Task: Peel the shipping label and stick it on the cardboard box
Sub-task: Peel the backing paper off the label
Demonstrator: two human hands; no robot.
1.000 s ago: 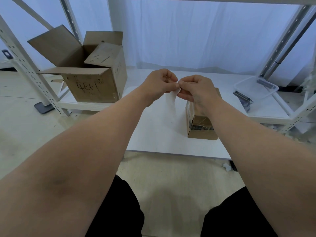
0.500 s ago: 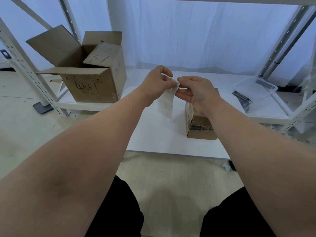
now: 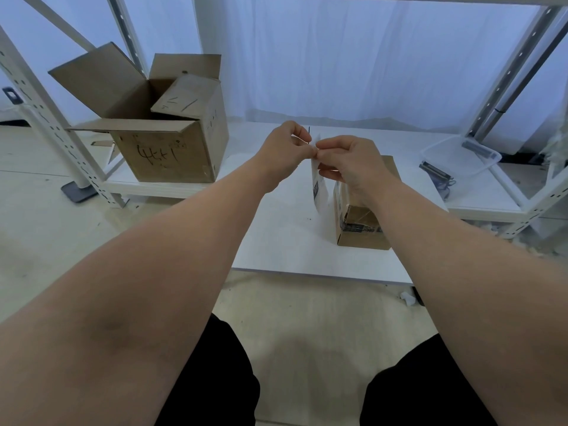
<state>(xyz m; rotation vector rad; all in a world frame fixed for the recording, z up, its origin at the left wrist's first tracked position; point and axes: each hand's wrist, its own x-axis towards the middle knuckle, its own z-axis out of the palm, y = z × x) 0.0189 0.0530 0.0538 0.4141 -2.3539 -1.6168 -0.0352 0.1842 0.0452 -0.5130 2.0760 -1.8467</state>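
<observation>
A white shipping label (image 3: 318,186) hangs edge-on in the air above the white table (image 3: 285,241), with dark print on its lower part. My left hand (image 3: 284,149) and my right hand (image 3: 350,161) both pinch its top corner, fingertips touching. Below and behind my right hand stands the small taped cardboard box (image 3: 362,222), partly hidden by my right wrist. The label's lower end hangs just left of the box, apart from it.
A large open cardboard box (image 3: 166,142) with handwriting sits at the table's back left. A clear plastic tray (image 3: 461,155) and dark clips (image 3: 436,175) lie at the right. White rack posts (image 3: 55,130) stand on both sides; a white curtain hangs behind.
The label has turned from facing me to hanging nearly edge-on, and its lower end has swung right toward the small box. Both hands stay pinched at its top corner.
</observation>
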